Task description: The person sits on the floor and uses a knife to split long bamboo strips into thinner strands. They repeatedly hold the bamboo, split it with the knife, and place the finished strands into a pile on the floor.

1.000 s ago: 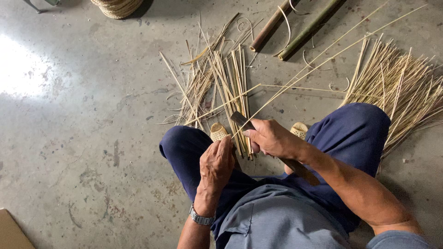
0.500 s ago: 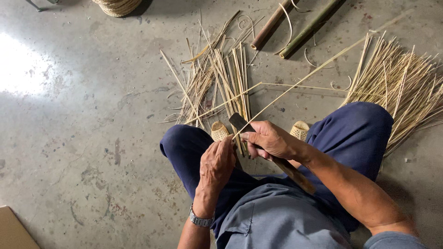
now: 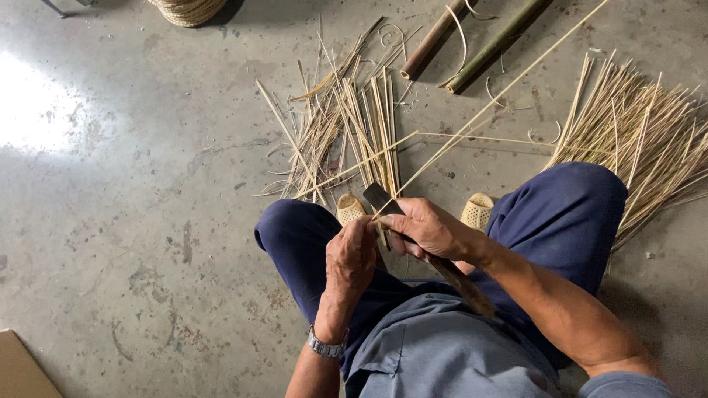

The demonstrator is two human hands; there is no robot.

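Observation:
I sit low with my knees apart over a concrete floor. My right hand [image 3: 431, 228] grips a dark flat-bladed knife [image 3: 377, 196] whose handle runs back along my forearm. A long thin bamboo strip [image 3: 487, 110] runs from the blade up toward the upper right. My left hand [image 3: 352, 254], with a wristwatch on its wrist, pinches the near end of that strip just beside the blade. The strip looks split at the knife, with a second sliver [image 3: 346, 168] curving off to the left.
A loose pile of cut bamboo strips [image 3: 354, 125] lies ahead of my knees. A larger fan of strips [image 3: 641, 140] lies at the right. Two bamboo poles [image 3: 472, 37] lie at the top. A woven basket [image 3: 188, 9] sits top left, cardboard [image 3: 22, 368] bottom left.
The long strip has slid a little through the blade, and its far end now points higher toward the upper right. Both hands stay at the same spot between my knees.

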